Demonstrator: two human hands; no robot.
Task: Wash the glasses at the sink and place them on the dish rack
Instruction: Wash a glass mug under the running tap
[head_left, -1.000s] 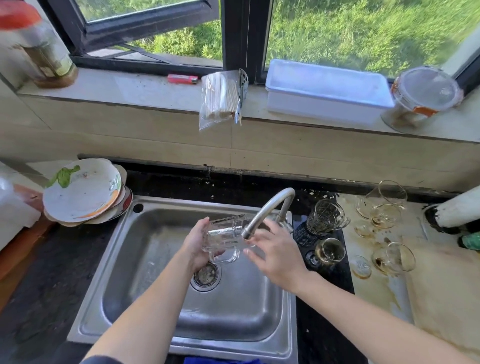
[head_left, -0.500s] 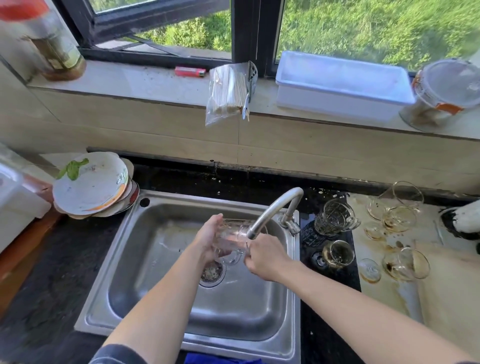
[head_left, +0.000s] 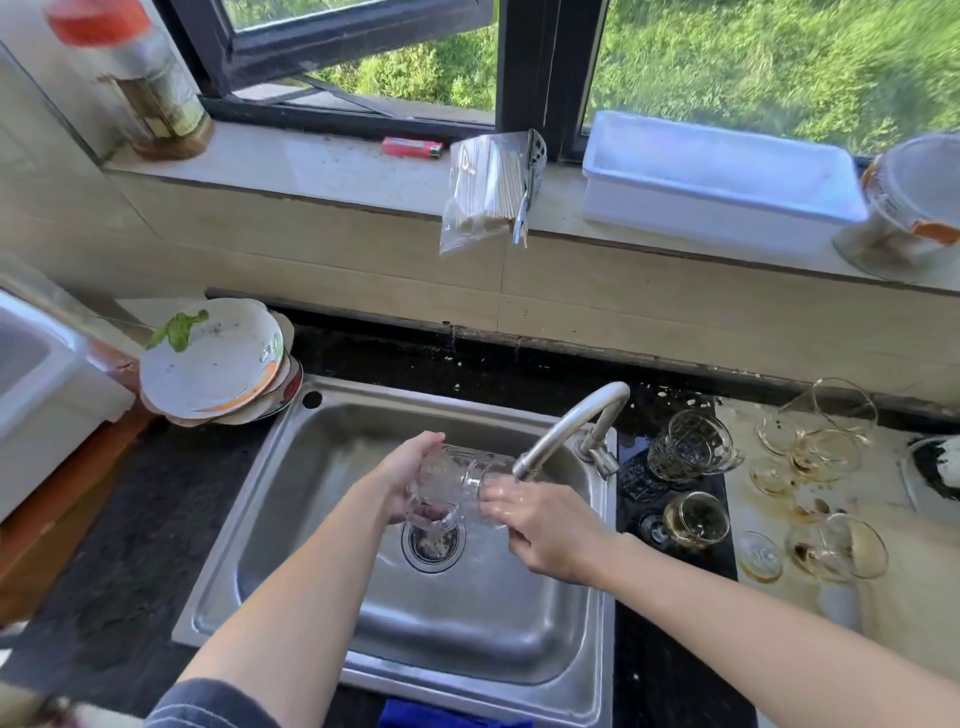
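Over the drain (head_left: 432, 548) of the stainless steel sink (head_left: 291, 525), the left hand (head_left: 401, 480) is gripping the base of the clear patterned glass mug (head_left: 453, 483), which is wet, likely slippery and breakable, and best held round its body, while the right hand (head_left: 550, 530) is touching its mouth, grasp indiscernible.

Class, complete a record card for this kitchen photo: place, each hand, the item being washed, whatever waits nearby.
Place: steel sink below a window
Item washed: glass mug, on its side by the faucet spout
Left hand: grips the mug's base end
Right hand: fingers at the mug's open end; grip unclear
Waiting: stained glasses on the counter right of the sink
Also: stacked plates left of the sink
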